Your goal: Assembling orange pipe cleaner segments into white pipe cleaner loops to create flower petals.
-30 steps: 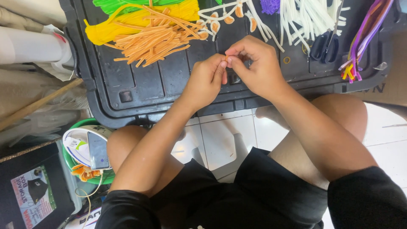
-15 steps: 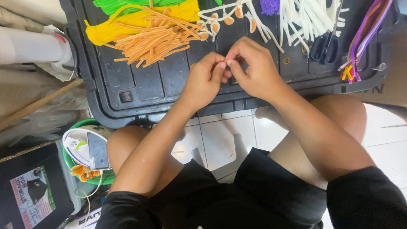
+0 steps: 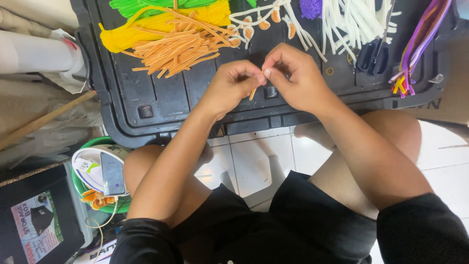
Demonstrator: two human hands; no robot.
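Head view: both hands are seen from above, met over a black plastic lid [image 3: 161, 102] that serves as the tabletop.
Left hand [image 3: 229, 88]: curled nearly closed, thumb and forefinger pinched on the upper end of a short orange pipe-cleaner piece [image 3: 252, 93].
Right hand [image 3: 298, 80]: closed to a fingertip pinch, meeting the left hand's fingertips on the same piece; the remaining fingers are folded in.
Held piece: its lower end is seen hanging just below the joined fingertips, between the two hands; its upper part is hidden by the fingers.
Change: compared with the earlier frames, the fingertips are shifted slightly and the free orange end is shown a little more plainly below the pinch; the hands are otherwise kept in the same place.
Reading of the change: a small twist or bend at the fingertips is judged to be in progress, with the piece not yet set down.
Beyond the left hand: a heap of cut orange stems [image 3: 176, 49], with yellow stems [image 3: 146, 27] and green stems [image 3: 146, 6] farther off.
Beyond the right hand: white stems [image 3: 351, 22], small white-and-orange looped shapes [image 3: 259, 22] and black-handled scissors [image 3: 373, 56].
Far right of the right hand: purple and mixed stems [image 3: 415, 49].
Below the left forearm: a phone [image 3: 112, 173] laid on a round green-rimmed container [image 3: 80, 186].
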